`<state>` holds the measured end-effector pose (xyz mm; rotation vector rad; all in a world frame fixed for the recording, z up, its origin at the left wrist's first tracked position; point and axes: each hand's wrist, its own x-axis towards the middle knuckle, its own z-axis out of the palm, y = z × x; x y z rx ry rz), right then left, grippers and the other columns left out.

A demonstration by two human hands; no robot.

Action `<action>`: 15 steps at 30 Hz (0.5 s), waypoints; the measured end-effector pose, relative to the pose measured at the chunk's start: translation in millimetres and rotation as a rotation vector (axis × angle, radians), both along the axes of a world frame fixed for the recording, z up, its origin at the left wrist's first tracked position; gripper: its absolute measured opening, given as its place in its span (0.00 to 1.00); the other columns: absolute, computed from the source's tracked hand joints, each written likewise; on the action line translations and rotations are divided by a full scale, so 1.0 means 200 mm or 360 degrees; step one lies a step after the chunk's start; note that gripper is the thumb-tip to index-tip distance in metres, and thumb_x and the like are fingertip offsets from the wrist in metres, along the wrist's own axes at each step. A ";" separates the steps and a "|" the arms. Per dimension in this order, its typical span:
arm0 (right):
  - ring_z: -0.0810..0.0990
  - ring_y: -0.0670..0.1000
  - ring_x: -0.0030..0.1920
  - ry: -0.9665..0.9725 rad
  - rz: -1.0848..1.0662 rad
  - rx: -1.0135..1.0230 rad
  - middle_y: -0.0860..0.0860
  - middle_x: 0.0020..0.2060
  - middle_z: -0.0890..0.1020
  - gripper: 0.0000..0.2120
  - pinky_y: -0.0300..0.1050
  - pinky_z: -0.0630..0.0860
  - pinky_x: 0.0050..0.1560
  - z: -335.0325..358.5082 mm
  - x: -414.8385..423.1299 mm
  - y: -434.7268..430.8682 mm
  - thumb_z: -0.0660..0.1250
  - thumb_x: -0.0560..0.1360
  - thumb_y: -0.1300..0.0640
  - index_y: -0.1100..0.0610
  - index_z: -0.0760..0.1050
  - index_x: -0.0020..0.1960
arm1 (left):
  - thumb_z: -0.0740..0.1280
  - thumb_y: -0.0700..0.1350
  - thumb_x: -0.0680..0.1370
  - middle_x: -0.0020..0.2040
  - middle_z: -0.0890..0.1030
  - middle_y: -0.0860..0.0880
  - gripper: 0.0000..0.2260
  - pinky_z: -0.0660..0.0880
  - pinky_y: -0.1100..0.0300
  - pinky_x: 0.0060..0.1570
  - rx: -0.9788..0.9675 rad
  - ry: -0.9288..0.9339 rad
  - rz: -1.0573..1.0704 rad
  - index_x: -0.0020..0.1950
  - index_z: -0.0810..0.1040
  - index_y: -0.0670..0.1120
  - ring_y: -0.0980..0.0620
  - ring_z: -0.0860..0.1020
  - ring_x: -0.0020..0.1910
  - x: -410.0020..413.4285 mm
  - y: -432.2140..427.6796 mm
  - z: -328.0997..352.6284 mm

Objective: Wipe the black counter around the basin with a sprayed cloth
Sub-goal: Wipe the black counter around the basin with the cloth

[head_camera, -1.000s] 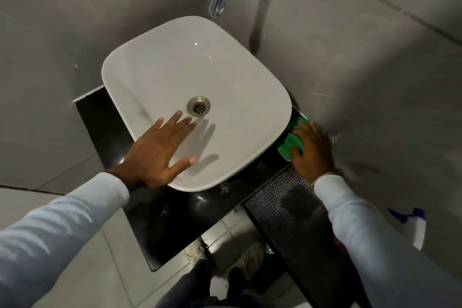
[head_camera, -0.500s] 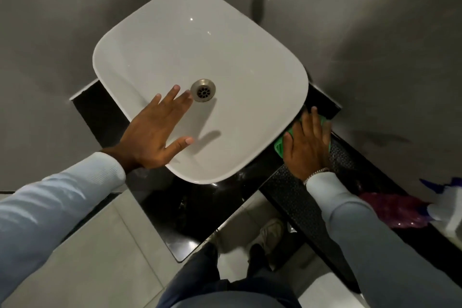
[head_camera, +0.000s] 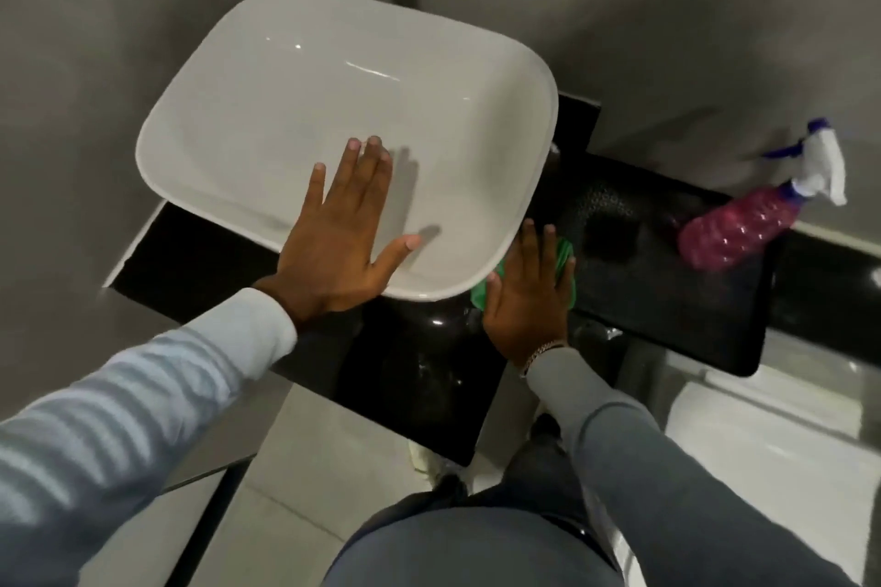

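Note:
A white square basin (head_camera: pixel 305 76) sits on a glossy black counter (head_camera: pixel 419 377). My left hand (head_camera: pixel 343 234) lies flat with fingers spread over the basin's near rim and holds nothing. My right hand (head_camera: pixel 529 296) presses flat on a green cloth (head_camera: pixel 565 260) on the counter, just right of the basin's near right corner. Most of the cloth is hidden under the palm; green edges show at the fingers and by the thumb.
A pink spray bottle (head_camera: pixel 734 229) with a white and purple trigger lies on a black textured tray (head_camera: pixel 667 329) right of the basin. Grey tiled walls close in behind and to the left. My legs and shoes stand below the counter's front edge.
My right hand has slid the cloth from the basin's far right side toward the front corner. The view has swung right, so the spray bottle now shows fully. My left hand stays on the rim.

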<state>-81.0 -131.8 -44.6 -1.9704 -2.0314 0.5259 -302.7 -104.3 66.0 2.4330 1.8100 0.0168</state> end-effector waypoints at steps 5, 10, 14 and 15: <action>0.48 0.59 0.79 -0.0093 0.0016 -0.0026 0.56 0.78 0.56 0.31 0.66 0.47 0.76 -0.02 -0.13 -0.39 0.51 0.77 0.47 0.57 0.54 0.77 | 0.43 0.67 0.76 0.80 0.42 0.42 0.40 0.42 0.40 0.75 0.0019 -0.0002 -0.0050 0.78 0.41 0.41 0.44 0.40 0.79 0.00 0.00 -0.02; 0.50 0.59 0.79 -0.0097 0.0029 -0.0039 0.58 0.78 0.58 0.31 0.66 0.52 0.76 -0.02 -0.10 -0.34 0.52 0.77 0.47 0.59 0.56 0.77 | 0.39 0.69 0.75 0.80 0.43 0.42 0.41 0.42 0.40 0.75 0.0021 -0.0013 -0.0048 0.78 0.43 0.41 0.44 0.41 0.79 0.00 -0.01 -0.02; 0.50 0.59 0.79 -0.0087 -0.0013 -0.0009 0.57 0.78 0.57 0.30 0.67 0.50 0.76 -0.03 -0.07 -0.15 0.55 0.78 0.48 0.58 0.55 0.77 | 0.41 0.68 0.75 0.80 0.43 0.43 0.40 0.41 0.41 0.75 0.0017 0.0001 -0.0006 0.78 0.43 0.42 0.45 0.40 0.79 -0.01 -0.02 -0.03; 0.49 0.60 0.79 -0.0092 -0.0045 -0.0002 0.57 0.78 0.57 0.30 0.67 0.49 0.76 -0.03 -0.05 -0.09 0.55 0.79 0.49 0.59 0.54 0.77 | 0.41 0.68 0.75 0.80 0.43 0.43 0.40 0.41 0.41 0.75 0.0012 0.0004 -0.0010 0.78 0.43 0.42 0.45 0.40 0.79 -0.01 -0.01 -0.03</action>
